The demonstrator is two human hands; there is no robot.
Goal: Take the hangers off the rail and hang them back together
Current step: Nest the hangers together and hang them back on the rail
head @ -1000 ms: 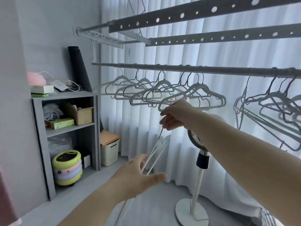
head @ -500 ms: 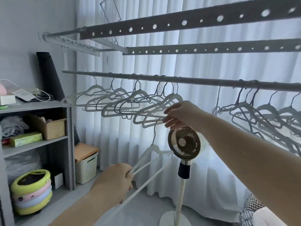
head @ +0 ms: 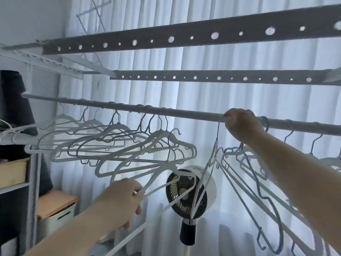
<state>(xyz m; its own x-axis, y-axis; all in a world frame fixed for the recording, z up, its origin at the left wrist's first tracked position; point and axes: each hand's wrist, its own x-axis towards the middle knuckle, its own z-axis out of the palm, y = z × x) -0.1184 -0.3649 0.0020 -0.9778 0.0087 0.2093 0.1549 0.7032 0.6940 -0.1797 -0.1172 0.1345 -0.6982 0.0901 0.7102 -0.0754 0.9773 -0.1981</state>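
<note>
A grey rail (head: 184,112) runs across the view with several white hangers (head: 103,145) on its left part and several more (head: 254,163) to the right. My left hand (head: 120,202) grips the arm of a loose white hanger (head: 166,167) held below the rail, its hook free in the air. My right hand (head: 241,124) is up at the rail, fingers curled round the hook of another hanger (head: 208,172) that dangles steeply from it.
Two perforated bars (head: 184,36) cross overhead. A standing fan (head: 191,191) is right behind the hangers, in front of white curtains. A grey shelf unit (head: 31,182) with boxes stands at the left, with a white bin (head: 57,209) beside it.
My right hand rose from the left bunch of hangers to the rail, further right, now at a hanger hook. My left hand lifted its hanger higher. The view tilted upward.
</note>
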